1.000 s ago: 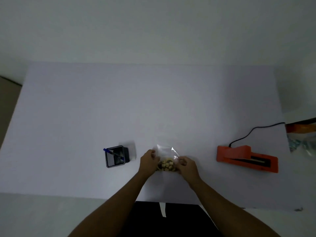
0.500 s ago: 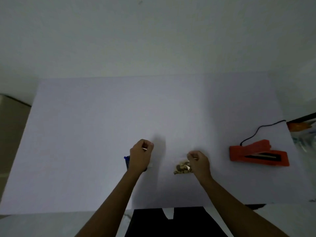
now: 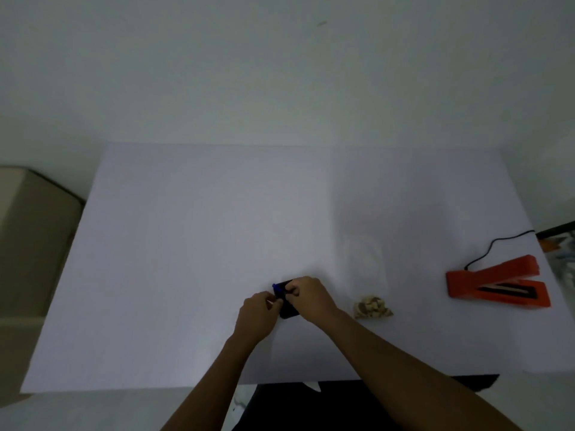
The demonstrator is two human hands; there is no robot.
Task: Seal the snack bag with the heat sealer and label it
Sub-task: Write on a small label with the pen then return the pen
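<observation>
A white bench [image 3: 186, 244] carries a dark pen holder [image 3: 287, 307], a snack bag [image 3: 371, 306] and an orange heat sealer [image 3: 497, 286].

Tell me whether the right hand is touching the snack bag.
Apart. The head view shows the right hand at the black pen holder, with bare table between it and the snack bag.

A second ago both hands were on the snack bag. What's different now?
Both hands let go of the snack bag, which now lies alone on the table. The left hand and right hand moved over to the black pen holder with the blue pen. The heat sealer's arm now stands raised; the sealer stayed where it was.
</observation>
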